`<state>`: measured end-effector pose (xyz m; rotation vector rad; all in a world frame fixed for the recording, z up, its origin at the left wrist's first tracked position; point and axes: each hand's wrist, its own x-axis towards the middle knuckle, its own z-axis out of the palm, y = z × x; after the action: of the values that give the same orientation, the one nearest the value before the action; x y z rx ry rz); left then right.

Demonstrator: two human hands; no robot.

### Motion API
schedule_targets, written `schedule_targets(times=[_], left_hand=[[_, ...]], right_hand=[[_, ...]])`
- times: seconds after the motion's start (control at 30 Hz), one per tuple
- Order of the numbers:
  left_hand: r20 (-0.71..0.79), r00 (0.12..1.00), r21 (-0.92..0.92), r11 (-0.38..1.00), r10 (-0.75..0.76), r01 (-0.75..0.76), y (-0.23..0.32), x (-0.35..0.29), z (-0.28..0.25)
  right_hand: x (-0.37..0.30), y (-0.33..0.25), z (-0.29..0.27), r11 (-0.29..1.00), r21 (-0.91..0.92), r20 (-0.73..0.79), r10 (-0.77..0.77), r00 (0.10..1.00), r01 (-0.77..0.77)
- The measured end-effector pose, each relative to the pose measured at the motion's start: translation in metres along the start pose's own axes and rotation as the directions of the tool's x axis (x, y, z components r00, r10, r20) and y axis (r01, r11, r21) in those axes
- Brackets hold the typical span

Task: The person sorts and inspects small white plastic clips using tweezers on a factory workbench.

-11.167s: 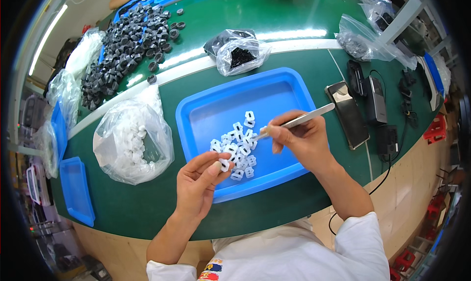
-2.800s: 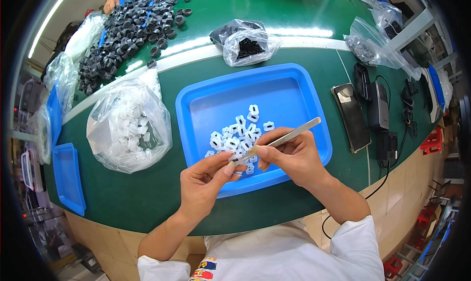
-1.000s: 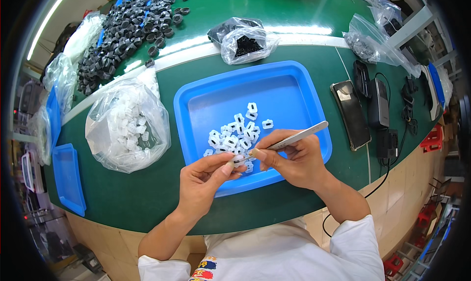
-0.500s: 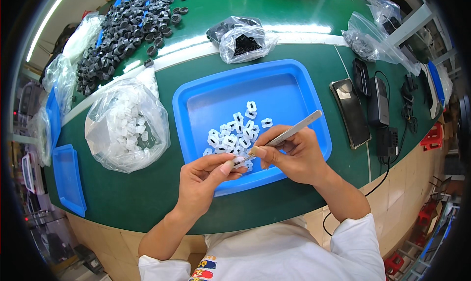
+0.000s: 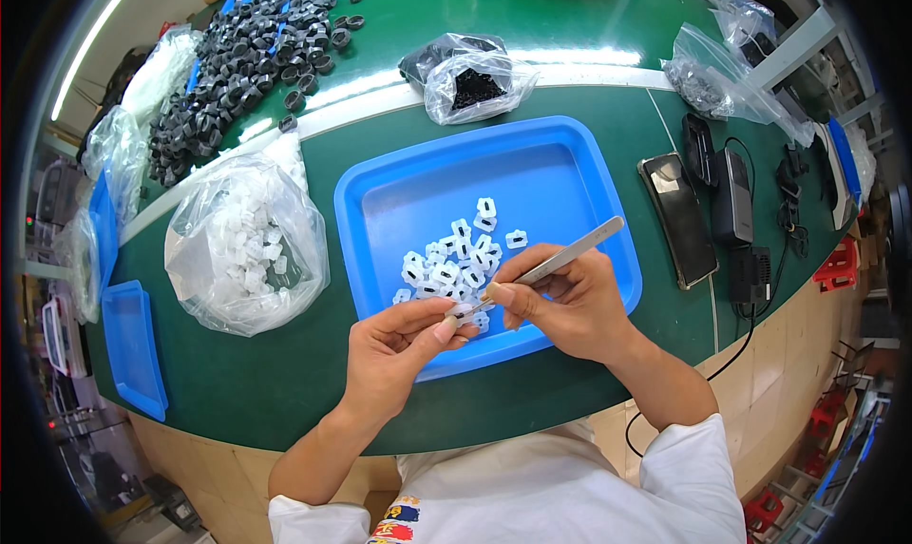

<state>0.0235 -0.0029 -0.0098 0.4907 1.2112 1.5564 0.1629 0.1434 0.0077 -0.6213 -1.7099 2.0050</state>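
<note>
My left hand [image 5: 397, 349] pinches a small white plastic piece [image 5: 462, 310] above the near rim of a blue tray [image 5: 389, 185]. In my right hand [image 5: 573, 304] is a pair of metal tweezers [image 5: 570, 250], held slantwise like a pen. The tweezers' tips meet the white piece at my left fingertips, which partly hide it. Just beyond my hands, a pile of similar white pieces [image 5: 445, 272] lies in the tray, many with a dark insert in the middle.
Left of the tray stands an open clear bag of white pieces [image 5: 252, 259], beside a smaller blue tray [image 5: 133, 344]. A bag of tiny black parts [image 5: 475, 86] sits behind the tray. Many black caps [image 5: 237, 69] are heaped far left. A phone [image 5: 678, 219] and a charger [image 5: 731, 197] lie right.
My left thumb has shifted slightly to the right and down around the white piece. The tweezers and my right hand stay almost where they were.
</note>
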Motion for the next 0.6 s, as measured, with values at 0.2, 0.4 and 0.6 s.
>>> schedule_targets(times=[0.2,0.4,0.6], left_hand=[[0.006,1.0,0.0,1.0,0.015,-0.015,-0.0004,0.0,0.0005],[-0.004,1.0,0.03,0.999,0.028,-0.028,-0.0017,-0.0006,0.0007],[-0.018,0.999,0.021,0.999,0.035,-0.035,-0.0021,-0.0009,-0.002]], right_hand=[[-0.0011,0.0007,0.0005,1.0,-0.009,-0.006,0.005,1.0,-0.005],[-0.0011,-0.0001,0.0014,0.999,0.024,-0.025,0.027,0.999,-0.027],[-0.0006,0.0024,0.0014,0.999,0.011,0.007,-0.04,0.999,0.04]])
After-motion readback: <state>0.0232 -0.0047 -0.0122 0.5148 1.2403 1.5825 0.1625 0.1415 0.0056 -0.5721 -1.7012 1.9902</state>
